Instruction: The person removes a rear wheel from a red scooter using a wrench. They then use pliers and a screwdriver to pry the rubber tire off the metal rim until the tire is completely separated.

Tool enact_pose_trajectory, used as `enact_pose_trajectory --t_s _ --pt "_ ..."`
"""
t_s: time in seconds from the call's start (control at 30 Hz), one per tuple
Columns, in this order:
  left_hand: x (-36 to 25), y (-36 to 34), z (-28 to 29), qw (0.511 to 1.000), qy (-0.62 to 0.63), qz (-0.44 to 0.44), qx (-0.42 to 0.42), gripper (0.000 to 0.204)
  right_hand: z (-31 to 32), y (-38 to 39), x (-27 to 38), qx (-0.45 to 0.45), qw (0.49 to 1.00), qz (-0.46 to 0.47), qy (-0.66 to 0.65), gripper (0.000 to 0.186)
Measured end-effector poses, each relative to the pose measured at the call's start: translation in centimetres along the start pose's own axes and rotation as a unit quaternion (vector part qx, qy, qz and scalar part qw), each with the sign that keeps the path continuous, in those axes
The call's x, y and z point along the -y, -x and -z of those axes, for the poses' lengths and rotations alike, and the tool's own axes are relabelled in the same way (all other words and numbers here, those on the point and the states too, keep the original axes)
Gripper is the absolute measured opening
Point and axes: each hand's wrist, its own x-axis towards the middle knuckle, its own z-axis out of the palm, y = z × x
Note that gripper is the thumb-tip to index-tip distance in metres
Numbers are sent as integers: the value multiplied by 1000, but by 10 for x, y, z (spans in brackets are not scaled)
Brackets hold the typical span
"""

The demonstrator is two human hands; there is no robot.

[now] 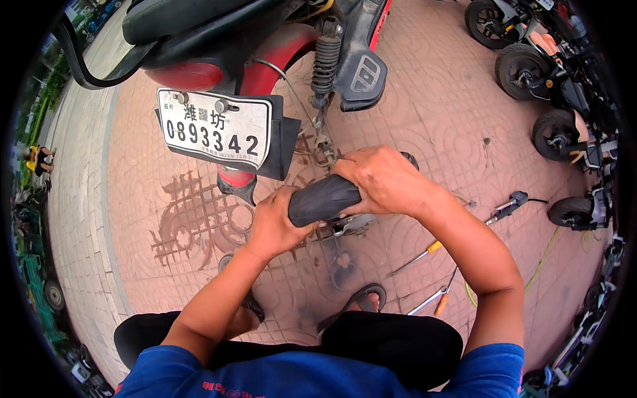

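Observation:
Between my two hands is a black scooter tire [325,201], seen from above with its tread toward me. My left hand [273,222] is closed around its left side, the thumb lying along the near edge. On the other side my right hand [381,178] grips the top and right of the tire, fingers curled over it. Metal wheel parts [352,224] show just below; my hands hide most of the wheel. The red scooter [279,50] stands over it, with a white licence plate [215,129] and a spring shock absorber [326,63].
To the right on the paving lie a yellow-handled screwdriver [415,257], a wrench [428,300], an orange-handled tool [442,304] and an air inflator gun [507,205]. A yellow-green hose [544,257] curves past them. Several parked scooters [524,71] line the right; wet patches [192,222] mark the paving.

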Motion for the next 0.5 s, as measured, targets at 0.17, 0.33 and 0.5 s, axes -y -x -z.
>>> enact_pose_trajectory --t_s 0.17,0.33,0.5 --pt "7 -9 17 992 39 63 104 65 3 -13 6 27 999 -41 -10 46" --pt "13 1 6 997 42 12 66 75 2 4 8 -16 999 -48 -18 47" --pt "43 33 -4 993 60 93 51 77 6 13 4 -56 998 -26 -20 55"
